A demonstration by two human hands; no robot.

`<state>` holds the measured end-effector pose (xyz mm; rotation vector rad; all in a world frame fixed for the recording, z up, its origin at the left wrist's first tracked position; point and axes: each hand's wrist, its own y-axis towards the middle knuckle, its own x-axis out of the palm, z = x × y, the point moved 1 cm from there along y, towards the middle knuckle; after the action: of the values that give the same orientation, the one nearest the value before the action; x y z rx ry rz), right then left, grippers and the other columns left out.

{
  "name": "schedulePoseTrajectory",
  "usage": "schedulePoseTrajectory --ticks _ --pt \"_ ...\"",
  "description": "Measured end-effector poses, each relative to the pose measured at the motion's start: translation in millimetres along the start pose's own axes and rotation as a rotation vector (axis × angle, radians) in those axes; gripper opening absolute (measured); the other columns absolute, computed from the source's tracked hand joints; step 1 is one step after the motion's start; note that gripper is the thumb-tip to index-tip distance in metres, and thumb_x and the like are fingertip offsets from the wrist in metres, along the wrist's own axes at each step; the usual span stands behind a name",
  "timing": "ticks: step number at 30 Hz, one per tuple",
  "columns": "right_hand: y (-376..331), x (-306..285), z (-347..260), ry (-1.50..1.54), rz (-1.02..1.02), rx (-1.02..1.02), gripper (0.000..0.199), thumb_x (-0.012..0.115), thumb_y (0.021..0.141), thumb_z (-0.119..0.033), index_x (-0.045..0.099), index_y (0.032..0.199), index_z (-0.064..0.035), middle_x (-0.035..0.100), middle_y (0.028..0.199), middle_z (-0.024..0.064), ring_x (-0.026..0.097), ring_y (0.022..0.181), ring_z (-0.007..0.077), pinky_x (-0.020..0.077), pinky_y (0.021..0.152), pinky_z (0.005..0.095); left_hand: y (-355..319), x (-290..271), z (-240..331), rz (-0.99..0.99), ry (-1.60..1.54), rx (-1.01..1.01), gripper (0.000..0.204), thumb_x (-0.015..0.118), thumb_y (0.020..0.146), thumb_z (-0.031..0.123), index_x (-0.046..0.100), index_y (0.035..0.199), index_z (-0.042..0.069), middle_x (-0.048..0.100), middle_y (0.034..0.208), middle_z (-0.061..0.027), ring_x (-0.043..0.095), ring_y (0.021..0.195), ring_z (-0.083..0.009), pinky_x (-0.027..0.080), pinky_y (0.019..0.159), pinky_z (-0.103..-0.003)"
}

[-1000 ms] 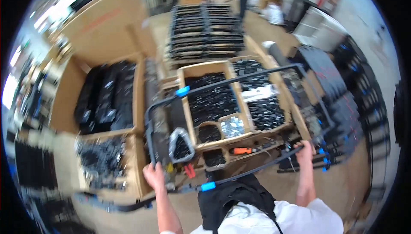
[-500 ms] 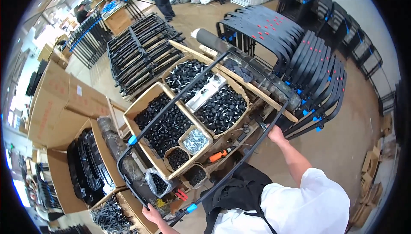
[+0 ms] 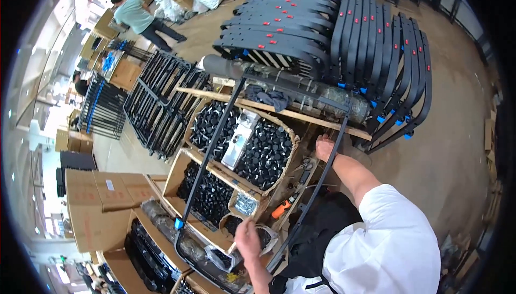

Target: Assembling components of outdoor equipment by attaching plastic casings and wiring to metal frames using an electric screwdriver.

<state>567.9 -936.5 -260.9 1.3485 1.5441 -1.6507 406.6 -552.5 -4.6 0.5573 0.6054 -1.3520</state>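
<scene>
A black tubular metal frame (image 3: 217,137) with a blue piece on its side lies across the bench, over cardboard boxes of parts. My left hand (image 3: 248,238) is above a small box of dark screws (image 3: 233,224), off the frame. Its fingers point down and are slightly blurred. Beside the frame's right bar, my right hand (image 3: 324,147) is low at the bench edge with its fingers curled; what they hold, if anything, is hidden. Black round-headed feet with studs (image 3: 266,154) fill the larger boxes, and silver screws (image 3: 245,204) a small one.
An orange-handled power tool (image 3: 282,208) lies on the bench's near side. Behind, a wrapped roll (image 3: 226,68) and a wooden strip (image 3: 306,114) border stacked black curved frames (image 3: 279,19). A large open carton (image 3: 115,264) stands at left. A person (image 3: 138,17) is far left.
Both hands have let go of the frame. The left moved up and right to the small boxes; the right moved inward past the bar. The view has turned, and the far person bends over.
</scene>
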Motion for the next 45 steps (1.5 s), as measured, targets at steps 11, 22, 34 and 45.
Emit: schedulePoseTrajectory --ticks 11,22,34,45 --pt "-189 -139 116 0.233 0.066 -0.027 0.043 0.067 0.082 -0.022 0.064 0.114 0.0059 0.070 0.112 0.0328 0.071 0.107 0.0441 0.0574 0.092 0.0543 73 103 98 -0.340 -0.284 -0.067 0.024 0.059 0.108 0.011 0.072 0.125 -0.001 0.080 0.102 -0.0117 0.074 0.094 -0.0151 0.057 0.083 -0.028" --pt "-221 -355 130 0.415 0.087 -0.049 0.039 0.065 0.086 -0.031 0.067 0.103 0.0034 0.073 0.086 0.0256 0.072 0.083 0.0446 0.0568 0.077 0.0517 148 251 308 -0.872 -0.762 0.359 0.036 0.059 0.111 0.027 0.069 0.132 0.000 0.074 0.121 -0.0085 0.066 0.114 -0.0165 0.050 0.102 -0.032" --pt "-168 -370 130 0.291 0.042 -0.041 0.042 0.063 0.090 -0.030 0.067 0.102 0.0097 0.073 0.090 0.0300 0.072 0.088 0.0468 0.0566 0.082 0.0542 150 299 353 -1.072 -0.958 0.208 0.026 0.066 0.108 0.029 0.067 0.122 0.007 0.065 0.105 0.0028 0.054 0.095 -0.0062 0.045 0.082 -0.025" --pt "-168 -373 128 0.319 0.031 -0.064 0.043 0.059 0.088 -0.027 0.068 0.107 0.0108 0.074 0.098 0.0312 0.073 0.094 0.0465 0.0577 0.085 0.0544 152 302 350 -1.073 -0.985 0.192 0.021 0.063 0.108 0.024 0.067 0.117 0.005 0.065 0.110 0.0004 0.056 0.104 -0.0094 0.045 0.096 -0.027"
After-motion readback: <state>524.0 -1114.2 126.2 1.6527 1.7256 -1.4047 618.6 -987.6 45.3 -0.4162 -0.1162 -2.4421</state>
